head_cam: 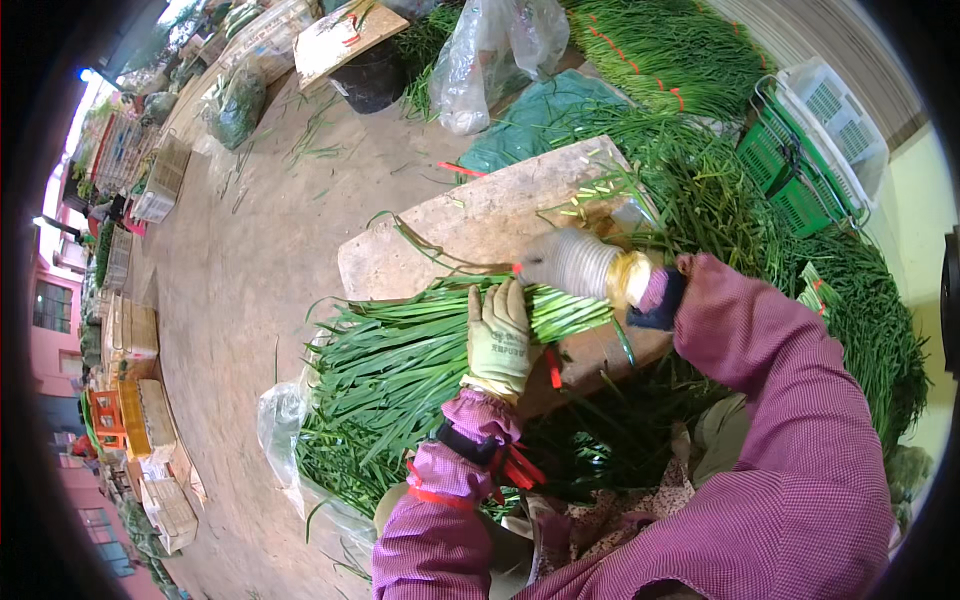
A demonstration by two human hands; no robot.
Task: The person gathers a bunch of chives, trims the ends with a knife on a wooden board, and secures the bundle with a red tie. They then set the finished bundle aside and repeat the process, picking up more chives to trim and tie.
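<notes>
A bundle of green garlic chives point(397, 330) lies across a worn wooden board point(427, 255), its pale cut stems pointing right. My left hand point(500, 337), in a pale coated work glove, lies over the bundle, fingers together and extended; its thumb is hidden. Just above the stems is my right hand point(570, 262), gloved and blurred by motion. A bit of red tie point(517, 268) shows at its fingertips, and the grip is partly hidden. Below the bundle hangs a red strip point(553, 367). Several red ties point(519, 469) are tucked at my left wrist.
Loose chives point(697, 187) are heaped to the right, near a green plastic basket point(802, 172). Tied chives point(667, 60) stand behind a green sheet point(540, 120). Clear plastic bags point(495, 60), a black bucket point(371, 79) and white crates point(161, 180) are farther off.
</notes>
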